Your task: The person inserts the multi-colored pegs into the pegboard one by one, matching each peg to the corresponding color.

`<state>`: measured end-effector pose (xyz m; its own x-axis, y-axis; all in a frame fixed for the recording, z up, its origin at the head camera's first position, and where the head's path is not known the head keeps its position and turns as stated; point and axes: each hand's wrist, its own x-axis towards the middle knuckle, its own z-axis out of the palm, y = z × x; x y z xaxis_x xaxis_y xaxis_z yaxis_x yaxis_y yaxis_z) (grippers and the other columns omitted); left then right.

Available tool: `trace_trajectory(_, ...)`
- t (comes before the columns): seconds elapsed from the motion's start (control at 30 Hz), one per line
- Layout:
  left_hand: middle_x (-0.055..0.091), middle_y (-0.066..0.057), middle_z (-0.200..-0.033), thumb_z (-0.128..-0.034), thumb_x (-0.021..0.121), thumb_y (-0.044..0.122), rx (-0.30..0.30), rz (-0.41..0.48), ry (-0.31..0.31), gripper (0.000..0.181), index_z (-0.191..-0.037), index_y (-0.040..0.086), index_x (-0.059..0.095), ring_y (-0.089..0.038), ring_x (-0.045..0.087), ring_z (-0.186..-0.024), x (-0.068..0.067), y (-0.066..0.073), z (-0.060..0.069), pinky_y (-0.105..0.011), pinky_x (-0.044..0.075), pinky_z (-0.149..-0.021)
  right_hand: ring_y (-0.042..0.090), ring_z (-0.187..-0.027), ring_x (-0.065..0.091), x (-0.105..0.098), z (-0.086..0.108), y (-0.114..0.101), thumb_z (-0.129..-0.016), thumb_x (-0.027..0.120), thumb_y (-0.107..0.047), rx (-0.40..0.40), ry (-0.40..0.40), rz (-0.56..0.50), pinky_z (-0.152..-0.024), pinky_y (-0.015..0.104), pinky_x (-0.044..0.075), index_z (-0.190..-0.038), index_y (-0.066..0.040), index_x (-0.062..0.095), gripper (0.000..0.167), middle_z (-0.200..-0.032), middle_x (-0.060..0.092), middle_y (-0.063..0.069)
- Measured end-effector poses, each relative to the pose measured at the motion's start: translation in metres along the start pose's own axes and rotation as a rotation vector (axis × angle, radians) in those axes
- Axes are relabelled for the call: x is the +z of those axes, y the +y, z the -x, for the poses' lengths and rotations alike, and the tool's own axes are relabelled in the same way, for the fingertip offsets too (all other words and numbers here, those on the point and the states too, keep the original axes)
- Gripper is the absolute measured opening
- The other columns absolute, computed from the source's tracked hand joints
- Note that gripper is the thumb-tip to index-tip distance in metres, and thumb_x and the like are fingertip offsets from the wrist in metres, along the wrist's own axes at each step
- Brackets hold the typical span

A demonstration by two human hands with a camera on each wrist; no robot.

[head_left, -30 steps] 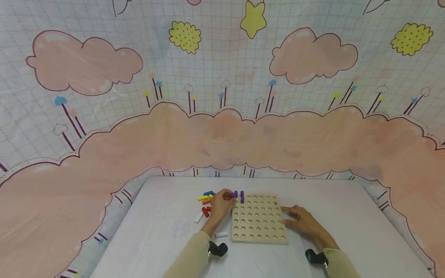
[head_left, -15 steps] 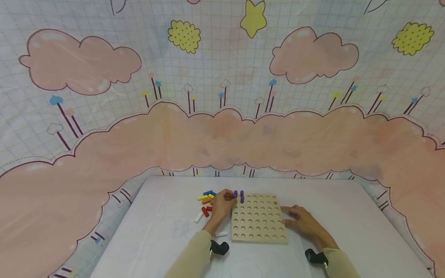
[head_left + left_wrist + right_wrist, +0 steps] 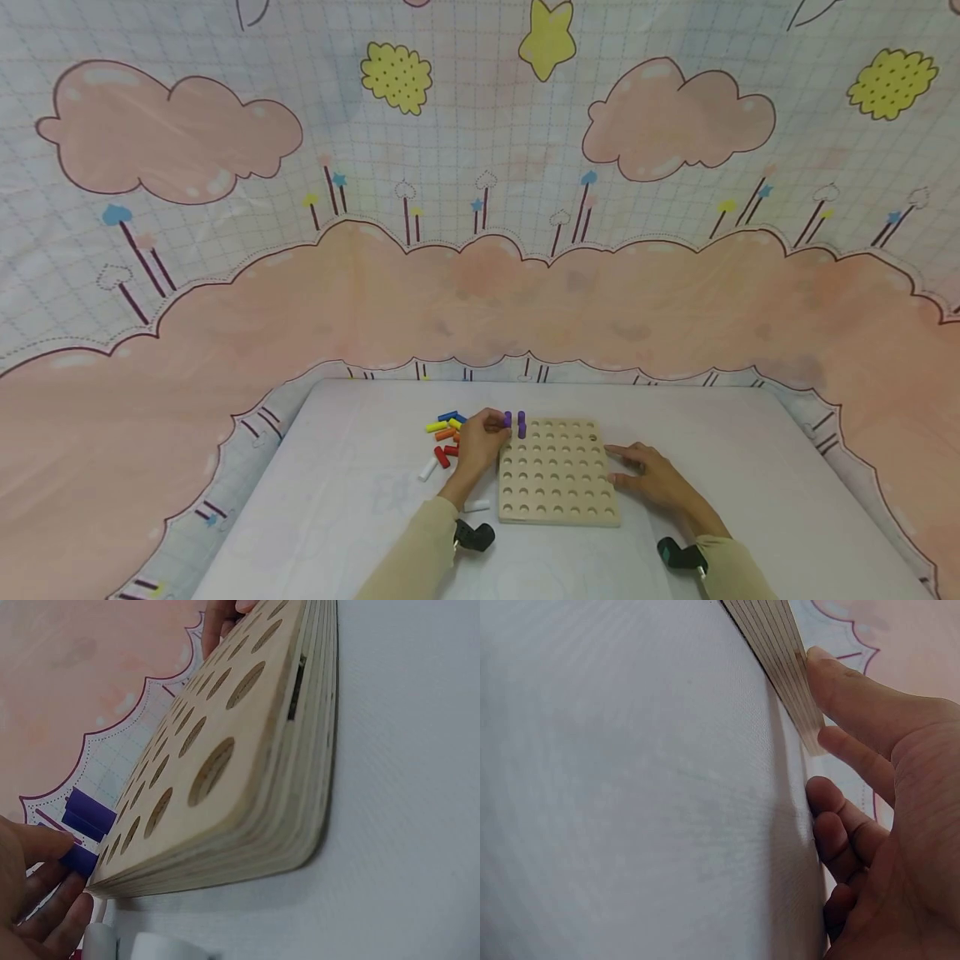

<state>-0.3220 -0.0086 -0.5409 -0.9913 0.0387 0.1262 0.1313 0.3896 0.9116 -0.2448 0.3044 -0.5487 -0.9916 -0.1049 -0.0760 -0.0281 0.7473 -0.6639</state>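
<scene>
Plainly, head view, left hand: we saw the left hand [image 3: 477, 443] pinching a purple peg [image 3: 507, 419] at the far left corner of the holed wooden board [image 3: 545, 483].
Purple pair: just right of the left fingertips, we found two more purple pegs [image 3: 522, 431] standing upright on the board, one behind the other.
Right hand: well apart from the left, we had the right hand [image 3: 654, 479] at the board's right side, its fingers loosely spread; the board lay between both hands.
Loose pegs: to the left of the left hand we noted blue pegs [image 3: 447, 415], yellow pegs [image 3: 436, 427], orange pegs [image 3: 445, 434], red pegs [image 3: 441, 457] and a white peg [image 3: 427, 469], lying on the white table [image 3: 330, 517]; another white peg [image 3: 477, 506] lay by the left wrist, on the near side.
Left wrist view, pinch: we saw the thumb on one side of the purple peg and fingers on the other, with the purple pair just beyond; we could not tell how deep the peg sat.
Right wrist view, board edge: we saw the right thumb and one finger touching the layered edge, the remaining fingers bent below, holding nothing.
</scene>
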Motion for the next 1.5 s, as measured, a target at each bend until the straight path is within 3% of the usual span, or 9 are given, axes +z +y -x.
trace_trajectory(0.23,0.073,-0.007,-0.097,-0.0850,0.074,0.010,0.005,0.011,-0.008,0.019,-0.103,0.007,0.069,-0.016,0.067,-0.086,0.000,-0.002,0.000,-0.032,0.058,-0.080,0.022,-0.107,0.051,0.001,0.000,-0.002,-0.084,0.073,-0.045,-0.001,0.005,0.011,-0.099,0.053,0.043,-0.135,-0.021,0.060,0.058,-0.112,0.059,0.001)
trace_trajectory(0.67,0.072,-0.007,-0.096,-0.0849,0.074,0.010,0.001,0.000,-0.032,0.019,-0.103,0.007,0.068,-0.014,0.066,-0.085,0.000,-0.002,0.001,-0.030,0.058,-0.080,0.027,-0.113,0.052,0.000,0.002,-0.002,-0.085,0.072,-0.045,-0.013,0.001,0.010,-0.101,0.059,0.041,-0.135,-0.019,0.060,0.058,-0.115,0.060,0.004)
trace_trajectory(1.03,0.072,-0.008,-0.095,-0.0829,0.075,0.008,0.007,-0.006,-0.006,0.020,-0.101,0.006,0.069,-0.016,0.066,-0.085,0.000,-0.002,0.001,-0.032,0.058,-0.079,0.023,-0.109,0.050,-0.001,0.001,-0.003,-0.084,0.074,-0.043,-0.002,0.002,-0.004,-0.100,0.056,0.042,-0.134,-0.020,0.061,0.057,-0.112,0.059,0.002)
trace_trajectory(1.5,0.072,-0.007,-0.099,-0.0851,0.074,0.010,0.018,-0.029,-0.010,0.020,-0.104,0.007,0.068,-0.017,0.066,-0.090,-0.007,0.008,0.007,-0.033,0.057,-0.083,0.031,-0.118,0.053,-0.001,0.003,-0.002,-0.085,0.073,-0.042,-0.034,0.000,-0.007,-0.104,0.061,0.039,-0.133,-0.019,0.062,0.055,-0.117,0.061,0.005)
